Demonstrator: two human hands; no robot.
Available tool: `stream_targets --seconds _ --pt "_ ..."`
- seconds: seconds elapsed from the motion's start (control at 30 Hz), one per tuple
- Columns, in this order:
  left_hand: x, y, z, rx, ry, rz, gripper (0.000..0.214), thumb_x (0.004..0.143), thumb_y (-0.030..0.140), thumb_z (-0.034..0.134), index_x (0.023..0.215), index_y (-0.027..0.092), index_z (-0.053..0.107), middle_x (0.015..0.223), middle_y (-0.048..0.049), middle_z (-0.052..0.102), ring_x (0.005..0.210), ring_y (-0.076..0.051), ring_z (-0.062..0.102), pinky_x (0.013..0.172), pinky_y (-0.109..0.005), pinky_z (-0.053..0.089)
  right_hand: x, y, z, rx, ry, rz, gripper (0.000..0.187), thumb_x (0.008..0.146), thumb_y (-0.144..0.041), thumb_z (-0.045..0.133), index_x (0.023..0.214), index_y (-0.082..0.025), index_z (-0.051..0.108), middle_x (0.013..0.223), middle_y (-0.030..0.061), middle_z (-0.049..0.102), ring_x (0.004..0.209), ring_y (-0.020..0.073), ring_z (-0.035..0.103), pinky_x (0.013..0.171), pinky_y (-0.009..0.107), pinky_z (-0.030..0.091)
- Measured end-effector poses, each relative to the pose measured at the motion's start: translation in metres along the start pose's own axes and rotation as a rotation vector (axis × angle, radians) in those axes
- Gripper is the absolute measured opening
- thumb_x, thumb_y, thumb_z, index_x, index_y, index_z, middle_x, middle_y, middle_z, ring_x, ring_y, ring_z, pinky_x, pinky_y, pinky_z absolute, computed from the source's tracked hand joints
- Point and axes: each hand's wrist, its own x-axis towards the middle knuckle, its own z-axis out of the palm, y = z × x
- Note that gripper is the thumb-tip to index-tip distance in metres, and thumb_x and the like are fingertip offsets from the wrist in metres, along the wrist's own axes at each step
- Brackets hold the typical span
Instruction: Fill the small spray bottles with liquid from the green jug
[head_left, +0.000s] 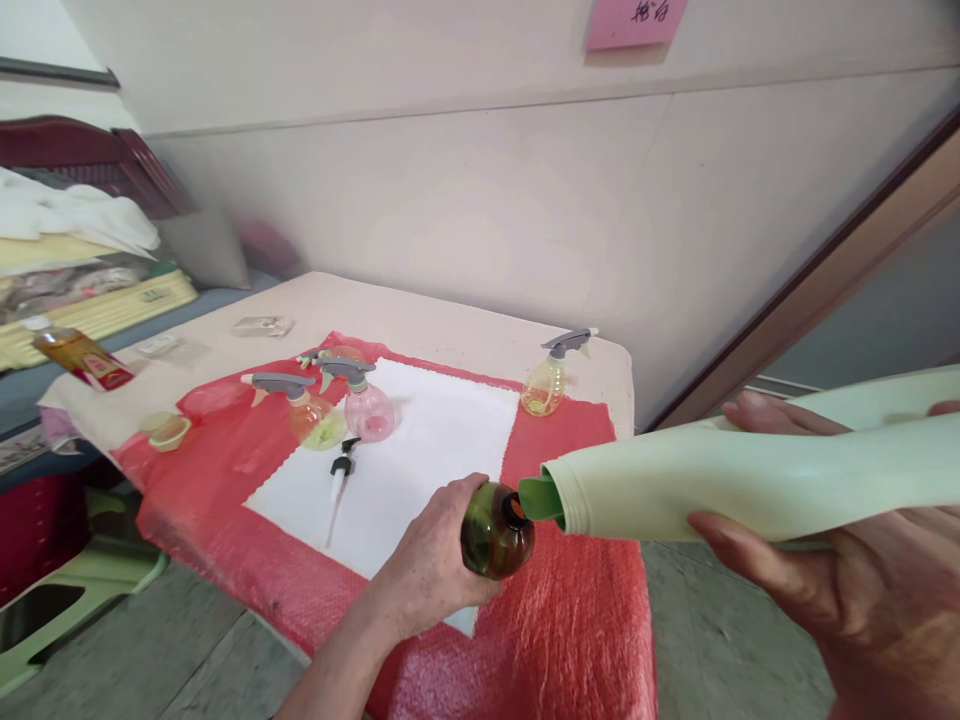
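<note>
Cut off: the pale green plastic jug [712, 480] runs out of frame at the right edge, so its full shape cannot be told. The right hand [847, 590] is clipped at the bottom-right corner.
Hard to tell: the jug's darker green spout [541, 497] is set against the bottle mouth. Any flow is hidden, and the fill level cannot be read through the dark wall.
Left hand [435, 560]: closed round the dark green-brown round bottle [495, 535], which is uncapped, shows an orange rim and is tipped toward the spout.
Right hand: wrapped round the jug body from below, thumb on top. The jug is held near horizontal.
Bottle location: at the near edge of the tabletop [450, 315], over the red textured sheet [577, 620]. Whether it rests on the sheet cannot be told.
Spray bottles with grey trigger heads: 4 counted. These are a yellow one [544, 388] alone at the far right, a pink one [369, 412], an orange-green one [315, 422], and an orange one [341, 353] mostly hidden behind those two.
Loose pump head with dip tube [339, 482]: 1, lying on the white cloth [435, 450].
Small yellowish cups [169, 430]: apparently 2, blurred, at the left edge of the sheet.
Amber-filled bottle [79, 357]: 1, lying far left, off the sheet.
Pink note [634, 20]: 1, on the wall, cut by the top edge, writing unreadable.
</note>
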Motion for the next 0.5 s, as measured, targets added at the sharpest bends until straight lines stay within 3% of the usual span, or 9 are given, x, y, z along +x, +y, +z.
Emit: stream_targets --seconds 0.5 --pt "-0.0001 0.0015 -0.0018 0.002 -0.011 -0.008 0.08 0.061 0.023 0.076 0.132 0.033 0.044 0.123 -0.0041 0.058 0.107 -0.026 0.056 0.093 -0.04 0.044 0.0006 -0.0001 0.001 0.0 0.015 -0.017 0.057 0.082 -0.047 0.064 0.125 -0.009 0.064 0.096 0.0164 0.074 0.085 0.0341 0.072 0.103 0.051 0.043"
